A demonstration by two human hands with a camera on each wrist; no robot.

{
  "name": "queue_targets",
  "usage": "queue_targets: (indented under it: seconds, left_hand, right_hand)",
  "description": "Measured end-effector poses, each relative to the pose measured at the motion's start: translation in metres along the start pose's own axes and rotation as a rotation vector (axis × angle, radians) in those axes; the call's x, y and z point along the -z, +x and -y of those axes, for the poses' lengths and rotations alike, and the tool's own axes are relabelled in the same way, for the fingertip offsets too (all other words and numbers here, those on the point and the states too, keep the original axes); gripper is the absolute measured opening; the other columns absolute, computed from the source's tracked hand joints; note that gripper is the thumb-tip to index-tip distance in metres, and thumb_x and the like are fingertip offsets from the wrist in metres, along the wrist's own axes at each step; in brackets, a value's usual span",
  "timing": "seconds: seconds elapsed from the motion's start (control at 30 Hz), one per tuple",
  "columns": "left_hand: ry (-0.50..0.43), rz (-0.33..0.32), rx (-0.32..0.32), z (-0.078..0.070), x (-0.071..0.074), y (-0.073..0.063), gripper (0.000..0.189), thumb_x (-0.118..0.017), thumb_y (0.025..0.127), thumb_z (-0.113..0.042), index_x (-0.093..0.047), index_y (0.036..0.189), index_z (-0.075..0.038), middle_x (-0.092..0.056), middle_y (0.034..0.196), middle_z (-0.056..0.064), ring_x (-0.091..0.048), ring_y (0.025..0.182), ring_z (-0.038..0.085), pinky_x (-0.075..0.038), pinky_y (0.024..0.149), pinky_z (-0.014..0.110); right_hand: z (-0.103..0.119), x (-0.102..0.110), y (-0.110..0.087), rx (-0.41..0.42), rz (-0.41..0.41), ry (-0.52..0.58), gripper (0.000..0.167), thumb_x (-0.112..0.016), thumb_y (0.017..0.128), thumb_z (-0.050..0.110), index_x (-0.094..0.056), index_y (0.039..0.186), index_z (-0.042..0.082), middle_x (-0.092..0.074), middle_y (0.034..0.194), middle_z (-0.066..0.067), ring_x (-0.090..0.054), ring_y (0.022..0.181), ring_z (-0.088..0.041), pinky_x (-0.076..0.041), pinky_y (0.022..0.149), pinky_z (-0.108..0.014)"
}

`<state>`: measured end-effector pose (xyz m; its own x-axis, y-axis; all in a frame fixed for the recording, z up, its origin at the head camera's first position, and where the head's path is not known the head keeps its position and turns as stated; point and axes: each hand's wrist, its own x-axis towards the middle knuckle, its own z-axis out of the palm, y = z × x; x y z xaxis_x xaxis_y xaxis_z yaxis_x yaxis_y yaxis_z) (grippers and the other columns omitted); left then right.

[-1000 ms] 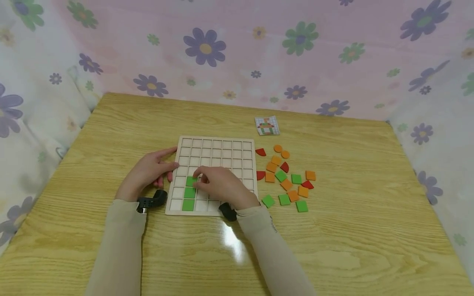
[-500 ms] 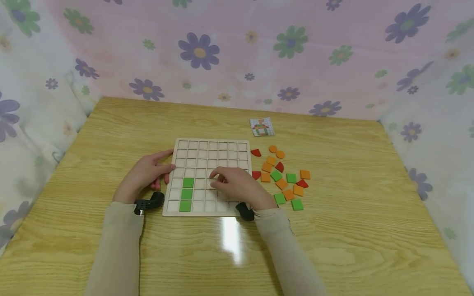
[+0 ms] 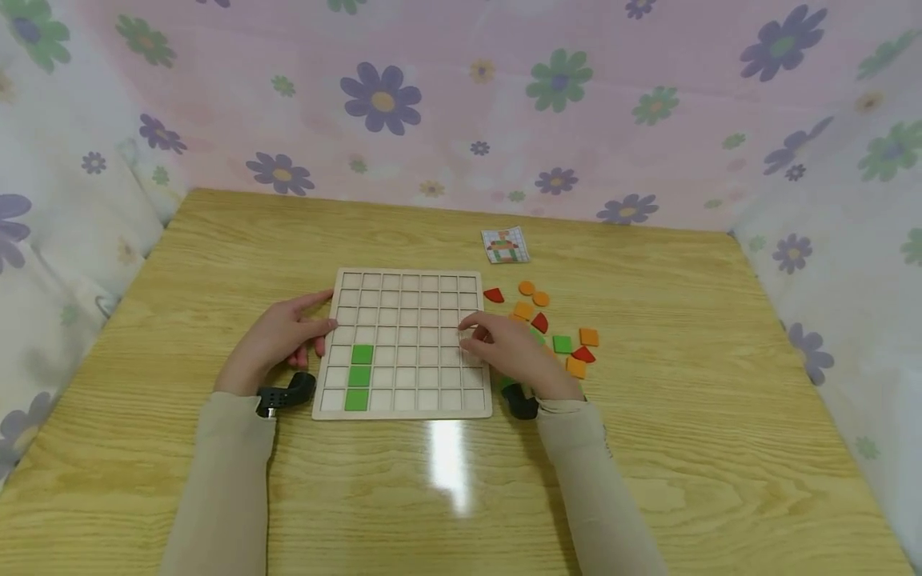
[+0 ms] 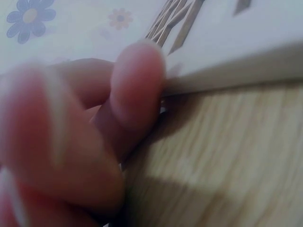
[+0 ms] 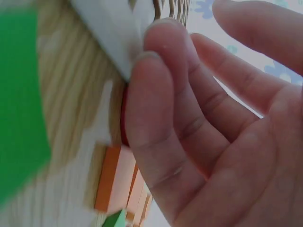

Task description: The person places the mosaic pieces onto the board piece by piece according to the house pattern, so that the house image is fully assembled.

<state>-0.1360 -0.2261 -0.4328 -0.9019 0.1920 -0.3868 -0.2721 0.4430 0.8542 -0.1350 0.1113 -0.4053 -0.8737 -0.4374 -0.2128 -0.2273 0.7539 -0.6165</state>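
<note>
A pale wooden grid board [image 3: 422, 358] lies flat on the table. Three green square tiles [image 3: 359, 376] fill cells of its second column, stacked from the front row. At the board's left edge, my left hand [image 3: 277, 334] touches the side with thumb and forefinger; the left wrist view shows a fingertip [image 4: 138, 78] against the rim. My right hand [image 3: 515, 352] is over the board's right edge and the loose tiles, holding nothing. Its fingers [image 5: 151, 101] are loosely bent in the right wrist view. It hides some of the tiles.
Loose orange square tiles [image 3: 588, 337], green ones [image 3: 562, 344], red quarter-round pieces [image 3: 493, 295] and orange discs [image 3: 527, 287] lie right of the board. Behind them is a small printed pattern card [image 3: 505, 246]. A flowered cloth [image 3: 446, 96] hangs behind the table [image 3: 684, 416].
My right hand has moved right, from the green tiles across the board to its right edge. The three green tiles stay in their cells. My left hand keeps its place at the board.
</note>
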Motion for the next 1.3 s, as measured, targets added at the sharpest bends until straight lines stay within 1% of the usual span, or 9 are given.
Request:
queue_targets:
  seconds: [0.23,0.37,0.53,0.63,0.77,0.83,0.93,1.17,1.3]
  left_hand:
    - [-0.012,0.001,0.011,-0.001,-0.001,0.000,0.065,-0.060,0.085,-0.036,-0.027,0.141,-0.030,-0.059,0.068,0.016,-0.045,0.038,0.014,-0.045,0.042,0.035]
    - [-0.010,0.006,0.010,-0.002,0.000,0.001,0.064,-0.060,0.085,-0.036,-0.028,0.141,-0.029,-0.059,0.068,0.016,-0.045,0.039,0.014,-0.045,0.042,0.033]
    - [-0.014,0.004,0.015,-0.002,0.000,0.003,0.065,-0.060,0.085,-0.036,-0.028,0.141,-0.029,-0.059,0.069,0.016,-0.046,0.039,0.014,-0.045,0.042,0.033]
    - [-0.020,-0.001,0.017,-0.002,-0.001,0.003,0.065,-0.060,0.085,-0.035,-0.028,0.141,-0.030,-0.059,0.068,0.017,-0.046,0.039,0.014,-0.045,0.041,0.034]
    - [-0.006,-0.003,0.004,0.000,-0.001,0.002,0.065,-0.059,0.085,-0.037,-0.027,0.141,-0.029,-0.059,0.067,0.016,-0.046,0.038,0.015,-0.045,0.041,0.035]
    - [0.006,-0.003,0.001,0.000,0.000,0.001,0.065,-0.059,0.085,-0.037,-0.026,0.141,-0.029,-0.059,0.067,0.016,-0.046,0.038,0.015,-0.045,0.041,0.036]
    - [0.008,-0.006,-0.001,0.000,-0.001,0.001,0.065,-0.059,0.085,-0.038,-0.027,0.141,-0.029,-0.059,0.066,0.015,-0.046,0.038,0.015,-0.046,0.041,0.036]
    - [-0.006,-0.007,-0.001,0.001,-0.002,0.001,0.065,-0.059,0.085,-0.038,-0.027,0.141,-0.030,-0.059,0.069,0.017,-0.046,0.038,0.015,-0.046,0.042,0.037]
    - [0.004,-0.010,-0.009,0.001,-0.001,0.001,0.065,-0.059,0.085,-0.038,-0.027,0.141,-0.030,-0.059,0.068,0.017,-0.046,0.038,0.015,-0.046,0.042,0.037]
  right_hand:
    - [-0.016,0.012,-0.002,-0.069,-0.060,-0.002,0.025,-0.055,0.089,0.031,-0.058,0.112,0.021,-0.058,0.087,0.004,-0.052,0.073,-0.014,-0.043,0.066,-0.029]
    - [-0.022,0.018,-0.001,-0.131,-0.098,-0.009,0.029,-0.054,0.089,0.032,-0.055,0.116,0.020,-0.057,0.087,0.002,-0.051,0.071,-0.016,-0.043,0.065,-0.030]
    - [-0.029,0.022,0.000,-0.178,-0.153,-0.027,0.033,-0.055,0.089,0.029,-0.054,0.119,0.017,-0.053,0.089,-0.001,-0.048,0.077,-0.019,-0.041,0.068,-0.031]
    - [-0.035,0.023,-0.001,-0.191,-0.190,-0.033,0.034,-0.056,0.088,0.028,-0.053,0.120,0.014,-0.050,0.096,-0.004,-0.046,0.082,-0.022,-0.040,0.073,-0.034]
    - [-0.038,0.024,-0.004,-0.223,-0.229,-0.042,0.037,-0.055,0.088,0.029,-0.053,0.122,0.014,-0.043,0.115,-0.009,-0.045,0.090,-0.025,-0.039,0.081,-0.040]
    - [-0.037,0.024,-0.005,-0.235,-0.232,-0.042,0.039,-0.055,0.088,0.030,-0.051,0.123,0.014,-0.038,0.123,-0.011,-0.046,0.093,-0.026,-0.038,0.084,-0.042]
    - [-0.038,0.023,-0.006,-0.249,-0.235,-0.047,0.042,-0.057,0.088,0.029,-0.049,0.126,0.013,-0.034,0.128,-0.012,-0.047,0.094,-0.025,-0.038,0.085,-0.043]
    - [-0.039,0.023,-0.009,-0.235,-0.217,-0.089,0.038,-0.060,0.086,0.022,-0.052,0.122,0.013,-0.034,0.128,-0.014,-0.049,0.089,-0.024,-0.043,0.079,-0.040]
    - [-0.038,0.024,-0.009,-0.238,-0.205,-0.080,0.039,-0.062,0.085,0.021,-0.051,0.123,0.013,-0.034,0.125,-0.014,-0.048,0.085,-0.023,-0.043,0.073,-0.037]
